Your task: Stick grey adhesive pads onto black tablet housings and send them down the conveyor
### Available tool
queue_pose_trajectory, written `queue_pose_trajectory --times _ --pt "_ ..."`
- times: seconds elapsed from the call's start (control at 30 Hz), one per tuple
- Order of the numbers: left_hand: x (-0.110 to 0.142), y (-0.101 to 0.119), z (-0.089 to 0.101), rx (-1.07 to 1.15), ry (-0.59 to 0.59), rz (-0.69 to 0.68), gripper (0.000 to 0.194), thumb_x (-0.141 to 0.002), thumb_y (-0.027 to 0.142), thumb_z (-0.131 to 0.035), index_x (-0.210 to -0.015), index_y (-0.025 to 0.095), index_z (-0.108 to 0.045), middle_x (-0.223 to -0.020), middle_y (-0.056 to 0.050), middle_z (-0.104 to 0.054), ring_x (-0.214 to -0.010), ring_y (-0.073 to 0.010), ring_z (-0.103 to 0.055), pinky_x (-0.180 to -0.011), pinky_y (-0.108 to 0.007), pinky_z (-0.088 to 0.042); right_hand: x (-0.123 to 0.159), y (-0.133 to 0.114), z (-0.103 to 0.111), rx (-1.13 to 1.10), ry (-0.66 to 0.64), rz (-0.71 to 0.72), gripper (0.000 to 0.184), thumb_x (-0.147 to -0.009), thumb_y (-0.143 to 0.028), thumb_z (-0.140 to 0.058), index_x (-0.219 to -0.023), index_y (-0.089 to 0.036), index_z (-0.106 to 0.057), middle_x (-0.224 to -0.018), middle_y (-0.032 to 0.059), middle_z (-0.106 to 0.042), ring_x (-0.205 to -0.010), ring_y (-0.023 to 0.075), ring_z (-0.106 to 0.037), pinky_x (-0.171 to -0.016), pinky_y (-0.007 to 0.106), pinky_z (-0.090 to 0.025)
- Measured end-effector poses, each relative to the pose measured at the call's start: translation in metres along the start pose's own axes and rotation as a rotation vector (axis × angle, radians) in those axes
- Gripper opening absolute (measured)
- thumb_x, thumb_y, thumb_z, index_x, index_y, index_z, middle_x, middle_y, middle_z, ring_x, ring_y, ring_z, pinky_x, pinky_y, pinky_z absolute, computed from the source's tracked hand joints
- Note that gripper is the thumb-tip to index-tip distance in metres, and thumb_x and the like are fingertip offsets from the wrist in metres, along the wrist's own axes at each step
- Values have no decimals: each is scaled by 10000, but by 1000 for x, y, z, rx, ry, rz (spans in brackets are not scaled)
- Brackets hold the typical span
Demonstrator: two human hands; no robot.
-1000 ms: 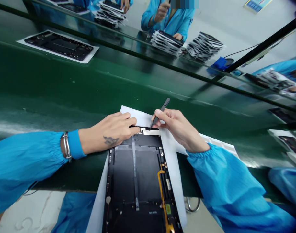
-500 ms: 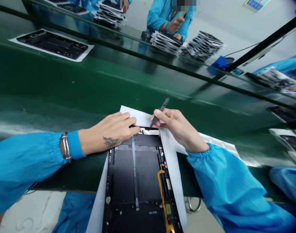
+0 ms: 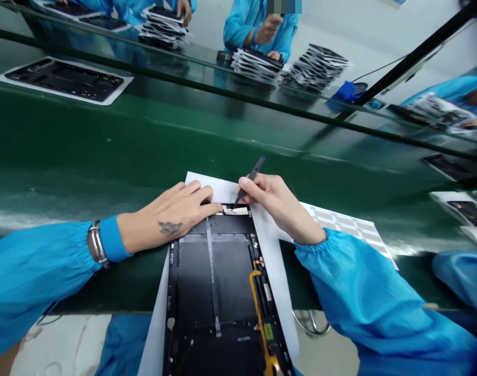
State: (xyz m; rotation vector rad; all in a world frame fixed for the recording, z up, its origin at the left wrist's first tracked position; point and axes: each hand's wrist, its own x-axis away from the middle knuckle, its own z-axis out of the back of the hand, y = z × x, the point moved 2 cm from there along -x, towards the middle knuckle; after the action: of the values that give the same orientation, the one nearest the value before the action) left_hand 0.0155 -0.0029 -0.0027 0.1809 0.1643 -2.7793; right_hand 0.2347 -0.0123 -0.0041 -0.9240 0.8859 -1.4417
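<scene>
Pinching black tweezers (image 3: 257, 166), my right hand (image 3: 269, 199) holds their tip at the white strip (image 3: 240, 211) on the far end of the black device (image 3: 193, 284). My left hand (image 3: 176, 213), fingers bent, rests at the black device's far-left corner; whether it grips, I cannot tell.

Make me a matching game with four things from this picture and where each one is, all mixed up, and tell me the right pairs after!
Things:
1. tweezers
2. silver bracelet
3. orange flex cable
4. thin white strip

Places:
A. along the picture-right side of the black device housing
B. at the far end of the housing, by the tweezer tips
C. in the right hand
D. on the wrist of the left hand

Right pairs: 1-C, 2-D, 3-A, 4-B
</scene>
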Motion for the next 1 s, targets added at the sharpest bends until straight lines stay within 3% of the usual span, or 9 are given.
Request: queue_pose_trajectory --times 0.13,0.23,0.43,0.73,0.9,1.0 --pt "1 -1 -1 -21 31 -17 357 -1025 107 -381 -1320 201 -558 -1116 -83 -579 -922 -238 -508 -711 -344 -365 12 2 9 19 163 63 528 -771 -684 -688 -657 -172 -624 -566 -7 -567 -573 165 -622 -575 283 -490" --pt "2 -1 -2 -13 55 -49 347 -1028 110 -383 -1317 180 -562 -1093 -82 -583 -915 -231 -515 -715 -345 -369 27 -2 10 14 218 216 441 -871 -600 -637 -752 -178 -687 -695 22 -660 -684 177 -662 -662 293 -526" --pt "2 -2 -1 16 65 -49 282 -1036 154 -439 -1263 179 -606 -1029 -66 -596 -904 -222 -524 -697 -326 -355 41 -7 -6 201 139 467 375 -966 -482 -569 -790 -185 -715 -839 49 -729 -758 178 -677 -660 275 -508" --pt "1 -2 1 2 13 -35 302 -1018 139 -469 -1287 183 -598 -1054 -71 -602 -904 -227 -525 -704 -333 -375 40 -6 -8 267 98 550 277 -987 -375 -571 -871 -186 -737 -891 69 -747 -854 201 -693 -778 313 -542" --pt "0 -2 2 3 8 -32 303 -1020 144 -466 -1291 183 -596 -1071 -72 -607 -902 -224 -531 -698 -333 -385 46 -9 -11 329 68 672 199 -993 -293 -569 -927 -193 -728 -866 58 -747 -822 194 -668 -780 328 -528" --pt "1 -2 1 -16 21 -33 317 -1023 138 -445 -1301 189 -590 -1077 -73 -612 -891 -222 -532 -697 -336 -388 47 -7 -11 317 87 663 212 -996 -301 -562 -912 -194 -725 -857 59 -746 -811 194 -671 -764 330 -530"
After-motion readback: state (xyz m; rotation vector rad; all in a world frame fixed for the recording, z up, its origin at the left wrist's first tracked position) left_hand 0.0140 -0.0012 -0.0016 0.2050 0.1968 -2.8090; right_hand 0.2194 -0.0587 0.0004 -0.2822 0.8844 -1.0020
